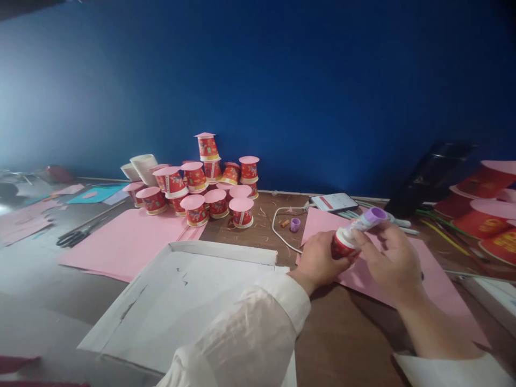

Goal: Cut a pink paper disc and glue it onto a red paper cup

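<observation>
My left hand (321, 259) is wrapped round a small red paper cup (342, 245), which is tilted with its white rim up. Between the fingers of my right hand (389, 258) is a purple and white glue stick (368, 219), its lower end touching the cup's rim. Both hands are above a pink sheet (427, 274). A small purple cap (295, 224) stands on the brown table, left of the sheet, near a short orange piece (285, 223).
Several red cups with pink discs (194, 209) are stacked at the back. Pink sheets (124, 242), scissors (74, 236) and a white board (177, 306) lie to the left. Behind my hands are a phone (334, 201) and cable; more red cups (489, 217) stand far right.
</observation>
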The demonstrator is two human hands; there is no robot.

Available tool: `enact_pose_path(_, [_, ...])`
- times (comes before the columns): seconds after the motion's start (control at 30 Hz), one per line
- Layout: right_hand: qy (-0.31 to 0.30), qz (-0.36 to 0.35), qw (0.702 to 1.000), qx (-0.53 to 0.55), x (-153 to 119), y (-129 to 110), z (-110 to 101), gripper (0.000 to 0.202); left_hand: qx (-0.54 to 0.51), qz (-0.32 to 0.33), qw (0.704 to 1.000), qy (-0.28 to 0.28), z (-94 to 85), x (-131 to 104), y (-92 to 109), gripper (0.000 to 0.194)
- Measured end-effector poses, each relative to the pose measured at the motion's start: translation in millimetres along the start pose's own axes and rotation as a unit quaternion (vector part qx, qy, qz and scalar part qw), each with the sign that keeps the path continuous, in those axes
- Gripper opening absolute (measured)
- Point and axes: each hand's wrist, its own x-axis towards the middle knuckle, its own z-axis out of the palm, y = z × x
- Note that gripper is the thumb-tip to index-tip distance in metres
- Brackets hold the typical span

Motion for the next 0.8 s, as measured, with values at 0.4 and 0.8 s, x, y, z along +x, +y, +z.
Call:
enact_pose_path(0.4, [0.001, 0.069, 0.993, 0.094, 3.3, -2.3, 1.0, 0.034, -0.009, 0.001, 1.0, 0.013, 3.1, 0.6, -5.5, 0.044])
enact_pose_path(0.8, [-0.027, 0.189, 0.889, 0.416, 19.2, 11.2, -5.3, 0.019, -0.021, -0.029, 0.999, 0.025, 5.6, 0.3, -5.2, 0.047])
